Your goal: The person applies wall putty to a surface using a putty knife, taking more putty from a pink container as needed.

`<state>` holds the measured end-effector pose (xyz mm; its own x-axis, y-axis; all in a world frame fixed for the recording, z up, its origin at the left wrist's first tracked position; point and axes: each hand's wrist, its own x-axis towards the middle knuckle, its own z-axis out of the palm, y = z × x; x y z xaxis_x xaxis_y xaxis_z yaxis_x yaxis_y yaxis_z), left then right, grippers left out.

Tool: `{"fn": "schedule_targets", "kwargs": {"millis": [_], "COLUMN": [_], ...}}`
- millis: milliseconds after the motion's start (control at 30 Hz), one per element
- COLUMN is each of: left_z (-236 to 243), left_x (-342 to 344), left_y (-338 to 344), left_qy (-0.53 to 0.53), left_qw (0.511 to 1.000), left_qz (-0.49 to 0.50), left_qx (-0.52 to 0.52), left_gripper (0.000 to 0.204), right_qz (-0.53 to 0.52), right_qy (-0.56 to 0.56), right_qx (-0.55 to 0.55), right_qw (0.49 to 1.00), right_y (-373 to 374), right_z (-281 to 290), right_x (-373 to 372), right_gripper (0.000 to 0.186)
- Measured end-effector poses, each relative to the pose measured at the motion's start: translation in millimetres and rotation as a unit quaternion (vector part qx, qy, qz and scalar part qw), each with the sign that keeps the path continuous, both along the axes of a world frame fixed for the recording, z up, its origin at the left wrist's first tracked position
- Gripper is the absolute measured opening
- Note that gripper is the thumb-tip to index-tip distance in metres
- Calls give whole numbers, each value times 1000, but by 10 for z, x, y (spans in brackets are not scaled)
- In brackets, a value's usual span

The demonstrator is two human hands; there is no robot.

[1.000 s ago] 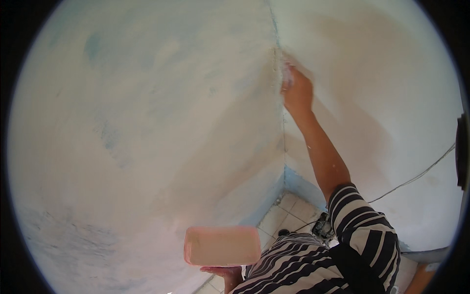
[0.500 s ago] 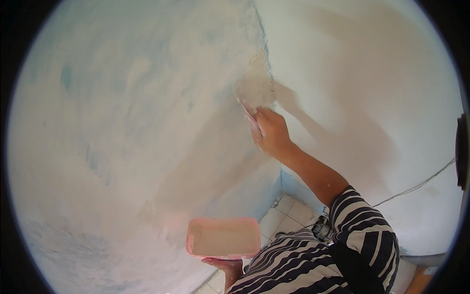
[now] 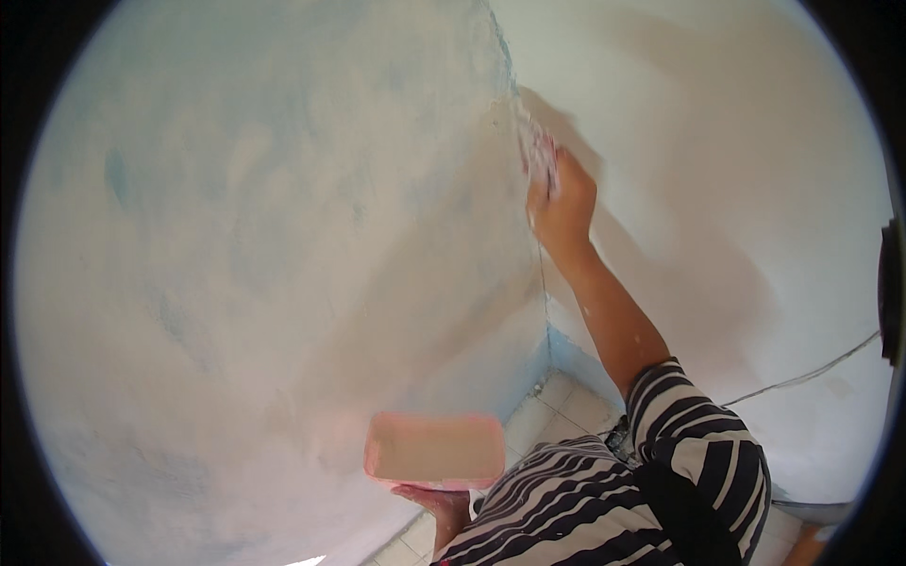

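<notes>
My right hand [image 3: 566, 203] grips a pinkish, putty-smeared flat tool [image 3: 541, 156], blurred by motion, raised against the vertical corner seam where the patchy blue-and-white left wall [image 3: 217, 236] meets the paler right wall [image 3: 717, 189]. Low in the view, my left hand [image 3: 439, 505] supports a pink rectangular tub [image 3: 434, 451] of beige paste from underneath, held level close to my body and the left wall.
A light blue strip [image 3: 576, 349] runs along the bottom of the walls above a white tiled floor [image 3: 547, 415]. A thin cable [image 3: 802, 373] hangs on the right wall from a dark object [image 3: 887, 288]. A dark item on the floor is partly hidden behind my striped shirt.
Since half a second ago my right hand has moved up and rightward from the left wall back to the corner seam. The tub has risen slightly.
</notes>
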<state>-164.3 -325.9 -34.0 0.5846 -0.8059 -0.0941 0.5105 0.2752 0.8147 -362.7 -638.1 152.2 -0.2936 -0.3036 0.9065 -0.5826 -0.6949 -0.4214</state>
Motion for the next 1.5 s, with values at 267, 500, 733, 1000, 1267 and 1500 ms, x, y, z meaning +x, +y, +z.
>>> {"fn": "schedule_targets", "kwargs": {"millis": [267, 500, 733, 1000, 1267, 1500], "left_z": [213, 274, 198, 236, 351, 524], "left_x": [-79, -336, -298, -134, -177, -552], "left_y": [16, 221, 276, 208, 61, -51], "left_qy": [-49, -34, -47, -79, -103, -105], "left_qw": [997, 998, 998, 994, 992, 993], "left_qz": [42, 28, 0, 53, 72, 46], "left_qx": [35, -36, -30, -49, -33, -22], "left_gripper": [93, 86, 88, 89, 87, 85], "right_qz": [170, 26, 5, 118, 171, 26], "right_qy": [85, 101, 129, 95, 185, 57], "right_qx": [36, -11, 8, -10, -19, 48], "right_qw": [981, 994, 992, 988, 968, 997], "right_y": [355, 305, 207, 333, 562, -143], "right_z": [-586, -432, -481, -463, -709, -525], "right_x": [271, 109, -113, 55, 423, -72], "right_gripper": [20, 10, 11, 21, 27, 32]}}
